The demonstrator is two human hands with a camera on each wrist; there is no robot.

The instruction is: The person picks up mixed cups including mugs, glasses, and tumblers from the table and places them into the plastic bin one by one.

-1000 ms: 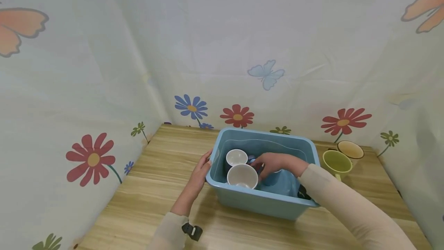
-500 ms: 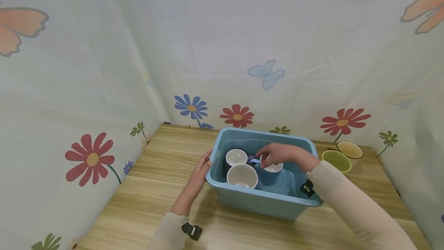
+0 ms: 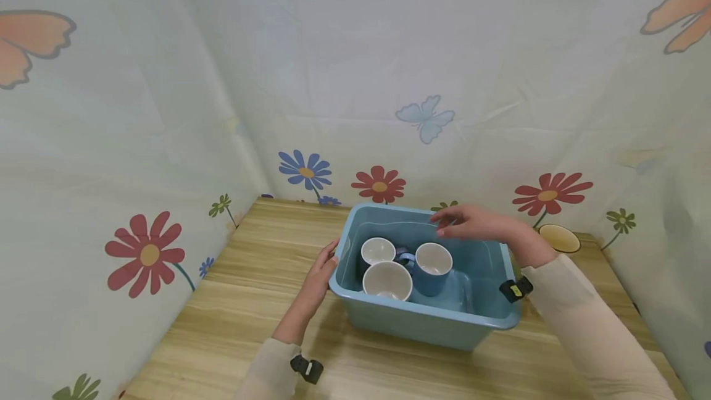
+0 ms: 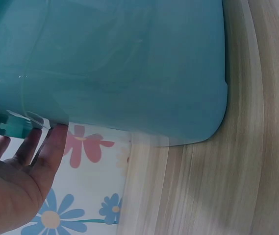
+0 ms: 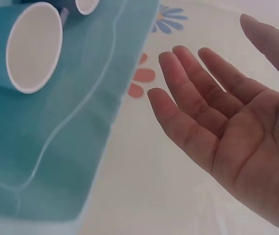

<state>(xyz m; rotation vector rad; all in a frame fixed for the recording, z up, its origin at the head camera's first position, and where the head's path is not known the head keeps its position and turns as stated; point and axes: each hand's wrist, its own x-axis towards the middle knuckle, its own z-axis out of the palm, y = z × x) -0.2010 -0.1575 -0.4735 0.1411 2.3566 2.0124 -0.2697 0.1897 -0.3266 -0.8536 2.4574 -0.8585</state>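
In the head view a blue plastic tub (image 3: 422, 320) stands on the wooden table. Inside its left half are a blue mug (image 3: 429, 281) with a white interior, a dark mug (image 3: 378, 250) and a cup with a pale interior (image 3: 387, 279). My left hand (image 3: 318, 276) lies against the tub's left side; in the left wrist view its fingers (image 4: 51, 152) touch the outer wall, nearly straight. The right hand (image 3: 472, 222) hovers over the tub's back rim with nothing in it. Spread, relaxed fingers (image 5: 186, 129) show in the right wrist view, apart from the blue mug.
A cream mug with a dark rim (image 3: 559, 238) stands on the table (image 3: 233, 301) to the right of the tub, partly behind my right arm. A flower-patterned curtain (image 3: 333, 79) hangs close behind the table and at both sides.
My right hand has let go of the blue mug and risen up and back to the right. The arm now covers the green mug. The left hand has stayed in place.
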